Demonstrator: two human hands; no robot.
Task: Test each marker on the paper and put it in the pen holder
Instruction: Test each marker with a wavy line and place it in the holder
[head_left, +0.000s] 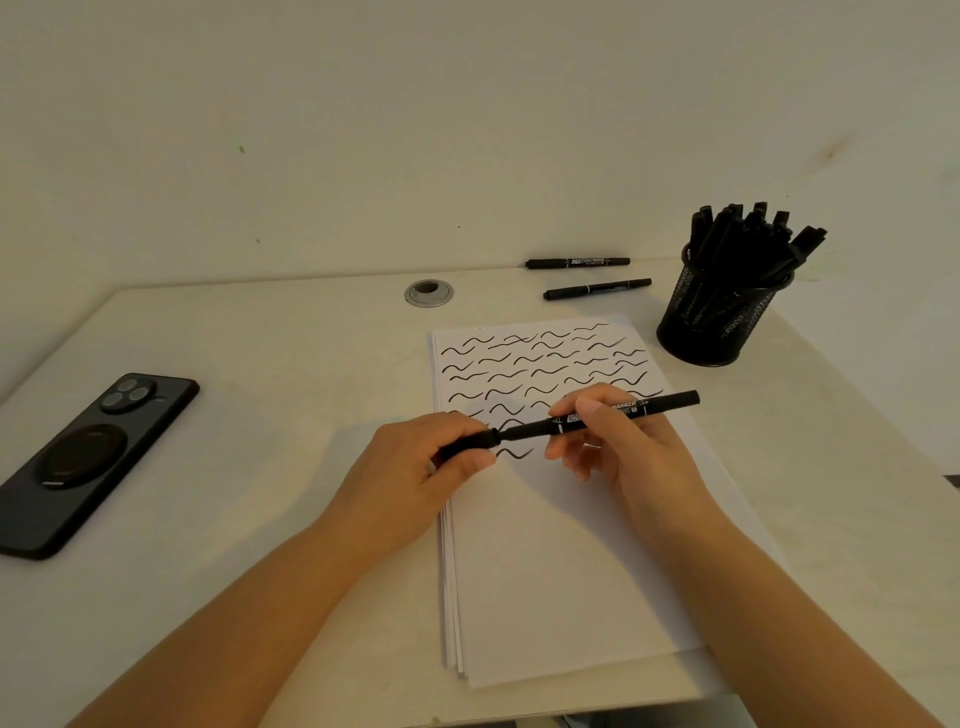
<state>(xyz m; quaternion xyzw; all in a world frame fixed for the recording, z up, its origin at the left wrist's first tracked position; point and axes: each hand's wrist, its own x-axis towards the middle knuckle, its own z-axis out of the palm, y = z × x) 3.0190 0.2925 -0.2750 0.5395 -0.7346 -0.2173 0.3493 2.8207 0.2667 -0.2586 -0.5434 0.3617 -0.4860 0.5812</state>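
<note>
- On the pale desk (260, 338) in front of you, which fills most of the view and meets a plain wall at its far edge, everything else lies or stands.
- A stack of white paper (561, 571) sits right of centre, its upper part covered in rows of short black wavy test strokes, its lower part blank.
- A black phone (88, 462) lies face down at the left, well apart from the paper.
- A black mesh pen holder (717, 317) stands just beyond the paper's far right corner, packed with black markers standing upright.
- Your left hand (415, 467) hovers over the paper's left edge, fingers and thumb curled and clamped on a black cap (467, 447).
- Your right hand (623, 441) is over the middle of the paper, thumb and forefinger pinching the barrel of a black marker (623, 413); the other fingers hang loosely curled beneath it.
- That marker lies nearly level, its left end meeting the cap in your left hand, right above the lowest wavy stroke; whether the tip is already inside the cap cannot be told.
- Two loose markers (597, 289) lie side by side on the desk beyond the paper, left of the holder.
- A round metal cable grommet (428, 293) is set in the desk near the far edge.
</note>
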